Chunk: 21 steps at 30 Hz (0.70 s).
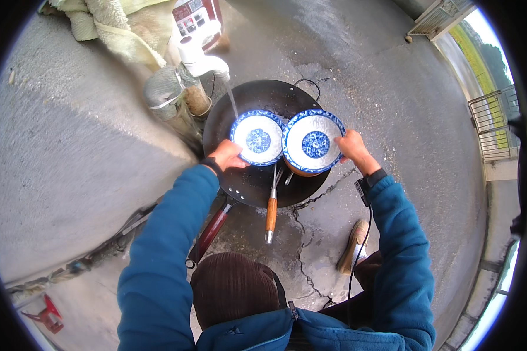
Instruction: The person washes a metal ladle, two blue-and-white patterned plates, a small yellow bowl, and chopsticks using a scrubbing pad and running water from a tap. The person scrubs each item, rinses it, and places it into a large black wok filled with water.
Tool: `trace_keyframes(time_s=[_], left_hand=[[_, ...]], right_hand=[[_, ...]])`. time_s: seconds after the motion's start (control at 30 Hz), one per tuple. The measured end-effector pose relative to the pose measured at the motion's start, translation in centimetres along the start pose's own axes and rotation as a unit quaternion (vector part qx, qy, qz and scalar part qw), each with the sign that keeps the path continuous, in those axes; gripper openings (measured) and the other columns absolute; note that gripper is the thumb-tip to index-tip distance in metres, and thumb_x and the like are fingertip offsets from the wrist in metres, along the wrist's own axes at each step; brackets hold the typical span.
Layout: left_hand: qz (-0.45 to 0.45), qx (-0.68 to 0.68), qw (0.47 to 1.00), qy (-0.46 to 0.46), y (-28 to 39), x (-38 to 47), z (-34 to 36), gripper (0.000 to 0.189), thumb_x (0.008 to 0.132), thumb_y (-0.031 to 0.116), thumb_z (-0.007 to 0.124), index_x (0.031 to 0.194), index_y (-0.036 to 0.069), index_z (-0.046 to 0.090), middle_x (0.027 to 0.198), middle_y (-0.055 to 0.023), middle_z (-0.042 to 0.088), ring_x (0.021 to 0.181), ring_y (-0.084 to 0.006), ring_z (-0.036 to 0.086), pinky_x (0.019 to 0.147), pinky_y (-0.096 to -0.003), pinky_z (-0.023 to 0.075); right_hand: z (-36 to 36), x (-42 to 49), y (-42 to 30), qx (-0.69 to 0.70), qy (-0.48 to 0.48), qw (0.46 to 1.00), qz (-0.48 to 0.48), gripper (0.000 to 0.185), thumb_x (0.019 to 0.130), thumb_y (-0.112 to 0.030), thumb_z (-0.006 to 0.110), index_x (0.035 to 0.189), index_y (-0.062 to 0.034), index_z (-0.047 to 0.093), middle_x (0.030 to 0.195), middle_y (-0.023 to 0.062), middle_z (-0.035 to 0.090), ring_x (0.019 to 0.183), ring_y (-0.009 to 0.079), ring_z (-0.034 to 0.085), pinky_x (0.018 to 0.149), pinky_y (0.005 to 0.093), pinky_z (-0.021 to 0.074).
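My left hand (229,154) grips the rim of a blue-and-white patterned plate (259,137). In my right hand (354,148) is a second, similar blue-and-white plate (314,141), whose left rim meets or overlaps the first. Both plates are over a large dark wok (228,180) on the concrete floor. Water (233,100) runs from a white plastic tap (202,61) down by the left plate's upper edge. A utensil with a wooden handle (271,213) leans out over the wok's near rim. Below the right plate shows a brown edge (307,173), mostly hidden.
The wok's dark red handle (211,230) points towards me on the left. A concrete wall (79,145) rises at left, with pale towels (118,39) at its top. A grey-wrapped pipe (163,90) stands by the tap. Cracks (305,259) run across the floor. A cable (360,250) hangs from my right wrist.
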<state>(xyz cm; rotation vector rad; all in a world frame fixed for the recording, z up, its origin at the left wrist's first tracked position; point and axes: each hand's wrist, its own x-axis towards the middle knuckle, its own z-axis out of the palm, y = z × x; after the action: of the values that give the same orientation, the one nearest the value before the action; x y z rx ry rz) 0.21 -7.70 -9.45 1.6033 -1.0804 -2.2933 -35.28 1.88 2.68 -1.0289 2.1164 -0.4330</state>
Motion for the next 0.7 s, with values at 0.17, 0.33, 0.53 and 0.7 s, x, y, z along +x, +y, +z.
trace_keyframes(time_s=[0.17, 0.33, 0.53, 0.7], left_hand=[[0.067, -0.026, 0.989, 0.129, 0.3, 0.4, 1.5, 0.034, 0.091, 0.006, 0.046, 0.121, -0.006, 0.056, 0.098, -0.0185, 0.068, 0.073, -0.0322, 0.07, 0.058, -0.0375, 0.0601], [0.081, 0.038, 0.972, 0.219, 1.6, -1.5, 0.8, 0.032, 0.084, -0.001, 0.042, 0.11, -0.004, 0.06, 0.098, -0.0167, 0.068, 0.076, -0.0312, 0.07, 0.051, -0.0429, 0.0585], [0.154, -0.093, 0.965, 0.189, 3.5, -2.9, 1.3, 0.033, 0.085, 0.001, 0.043, 0.114, -0.004, 0.058, 0.099, -0.0174, 0.069, 0.078, -0.0293, 0.07, 0.058, -0.0413, 0.0601], [0.188, -0.166, 0.962, 0.107, 4.0, -4.7, 1.1, 0.035, 0.086, 0.002, 0.046, 0.119, -0.006, 0.055, 0.105, -0.0188, 0.067, 0.087, -0.0298, 0.07, 0.067, -0.0419, 0.0617]], right_hand=[[0.5, 0.3, 0.8, 0.007, -0.026, 1.0, 0.011, 0.03, 0.083, -0.009, 0.053, 0.106, 0.0093, 0.063, 0.082, 0.0272, 0.069, 0.059, 0.0362, 0.07, 0.046, 0.0413, 0.0588], [1.2, 0.2, 1.3, 0.021, -0.044, 0.999, 0.006, 0.032, 0.083, -0.01, 0.055, 0.107, 0.0094, 0.063, 0.081, 0.0263, 0.069, 0.058, 0.0351, 0.07, 0.046, 0.0404, 0.0584], [1.5, -0.2, 1.1, -0.018, -0.074, 0.996, 0.036, 0.033, 0.082, -0.011, 0.059, 0.107, 0.0097, 0.063, 0.08, 0.0255, 0.069, 0.056, 0.0332, 0.07, 0.046, 0.0395, 0.0579], [2.2, -0.8, 1.6, -0.082, -0.044, 0.995, 0.033, 0.042, 0.082, -0.02, 0.067, 0.113, 0.0082, 0.059, 0.087, 0.0237, 0.069, 0.059, 0.0316, 0.071, 0.048, 0.0387, 0.0578]])
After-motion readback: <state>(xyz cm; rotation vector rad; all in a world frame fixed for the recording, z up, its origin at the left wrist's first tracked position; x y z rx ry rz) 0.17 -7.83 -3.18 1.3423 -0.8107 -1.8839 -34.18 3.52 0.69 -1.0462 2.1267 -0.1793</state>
